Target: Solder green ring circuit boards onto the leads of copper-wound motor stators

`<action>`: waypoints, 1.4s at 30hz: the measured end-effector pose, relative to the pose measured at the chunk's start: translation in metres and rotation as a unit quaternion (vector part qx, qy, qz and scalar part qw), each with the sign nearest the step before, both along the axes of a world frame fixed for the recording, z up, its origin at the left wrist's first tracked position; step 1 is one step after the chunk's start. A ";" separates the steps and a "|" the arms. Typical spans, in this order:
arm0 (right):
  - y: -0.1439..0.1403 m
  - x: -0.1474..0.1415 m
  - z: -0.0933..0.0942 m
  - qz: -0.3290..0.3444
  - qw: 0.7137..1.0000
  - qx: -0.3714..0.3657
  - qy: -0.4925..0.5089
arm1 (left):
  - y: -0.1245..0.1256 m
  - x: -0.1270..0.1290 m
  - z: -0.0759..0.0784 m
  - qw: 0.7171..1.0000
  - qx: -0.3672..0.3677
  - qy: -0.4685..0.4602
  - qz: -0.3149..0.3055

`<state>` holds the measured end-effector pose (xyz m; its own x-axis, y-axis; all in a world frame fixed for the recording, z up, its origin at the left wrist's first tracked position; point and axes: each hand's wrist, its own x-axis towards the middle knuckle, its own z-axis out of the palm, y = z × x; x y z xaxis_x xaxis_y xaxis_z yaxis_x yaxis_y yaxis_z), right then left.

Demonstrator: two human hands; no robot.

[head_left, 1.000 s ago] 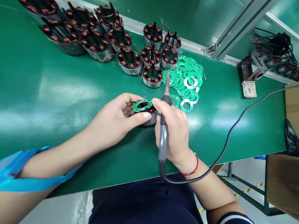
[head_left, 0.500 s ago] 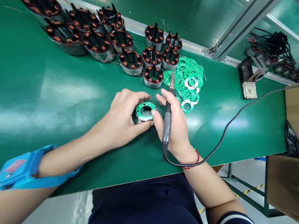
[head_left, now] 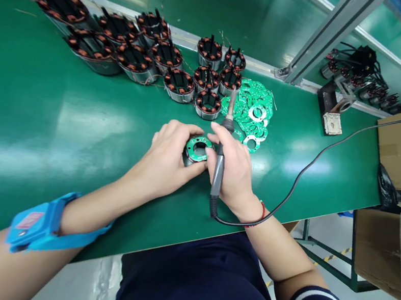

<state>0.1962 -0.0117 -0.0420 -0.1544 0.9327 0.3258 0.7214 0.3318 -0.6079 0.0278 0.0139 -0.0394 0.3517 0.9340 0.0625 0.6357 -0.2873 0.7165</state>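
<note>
My left hand (head_left: 170, 157) curves its thumb and fingers round a motor stator (head_left: 188, 159), which stands on the bench with a green ring-shaped circuit board (head_left: 190, 152) on top. A soldering iron (head_left: 219, 171) lies across my right hand (head_left: 236, 169), its metal tip pointing away from me. The thumb and fingertips of that hand also touch the right side of the board and stator. Just beyond my right hand is a pile of green ring boards (head_left: 253, 102). The stator's right side is partly hidden by my fingers.
Several wound stators (head_left: 179, 84) stand in rows along the back of the green bench (head_left: 68, 152). A soldering iron stand (head_left: 328, 105) with a pale sponge is at the right, near a metal post (head_left: 321, 37). The iron's black cable (head_left: 308, 164) runs over my right forearm.
My hands and the stator appear slightly further right, along with a small camera shift. The iron's handle has tilted a little. My right fingers still touch the board.
</note>
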 end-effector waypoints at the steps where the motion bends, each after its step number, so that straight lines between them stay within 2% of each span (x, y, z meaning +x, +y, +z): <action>1: 0.001 0.000 0.001 -0.002 1.000 0.000 0.012 | 0.000 0.000 0.001 1.000 -0.006 0.005 -0.001; 5: 0.011 0.003 0.008 0.014 0.997 -0.035 0.061 | 0.000 -0.001 0.003 1.000 -0.019 0.008 -0.016; 8: 0.021 0.008 0.012 0.039 0.996 -0.053 0.062 | 0.001 -0.002 0.003 0.999 -0.022 -0.011 -0.021; 13: 0.029 0.024 0.016 0.097 0.994 -0.042 -0.002 | 0.003 -0.004 0.004 0.998 -0.022 -0.028 -0.056; 18: 0.026 0.037 0.024 0.151 0.983 0.009 -0.104 | 0.002 -0.005 0.005 0.996 0.013 -0.019 -0.082; 23: 0.024 0.041 0.029 0.178 0.965 0.051 -0.188 | 0.004 -0.007 0.004 0.994 0.032 -0.017 -0.104; 26: 0.021 0.041 0.037 0.180 0.962 0.036 -0.202 | 0.002 -0.007 0.003 0.991 0.054 -0.005 -0.120; 30: 0.015 0.039 0.052 0.163 0.975 -0.060 -0.136 | -0.005 -0.007 0.000 0.983 0.131 0.041 -0.119; 33: 0.009 0.036 0.056 0.148 0.979 -0.142 0.015 | -0.010 -0.009 -0.002 0.978 0.172 0.050 -0.106; 35: 0.005 0.034 0.052 0.118 0.975 -0.162 0.101 | -0.011 -0.010 0.000 0.977 0.191 0.033 -0.094; 37: 0.000 0.032 0.047 0.075 0.980 -0.126 0.135 | -0.012 -0.010 0.004 0.976 0.198 0.010 -0.088; 39: -0.004 0.031 0.043 0.045 0.989 -0.055 0.126 | -0.011 -0.010 0.009 0.977 0.194 -0.012 -0.090; 42: -0.009 0.031 0.042 0.062 0.995 0.027 0.072 | -0.011 -0.009 0.012 0.976 0.186 -0.039 -0.103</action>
<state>0.2274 -0.0206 0.0002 -0.2160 0.8902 0.4010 0.5799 0.4474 -0.6808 0.0187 0.0029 -0.0270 0.5108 0.7513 0.4180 0.4845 -0.6532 0.5819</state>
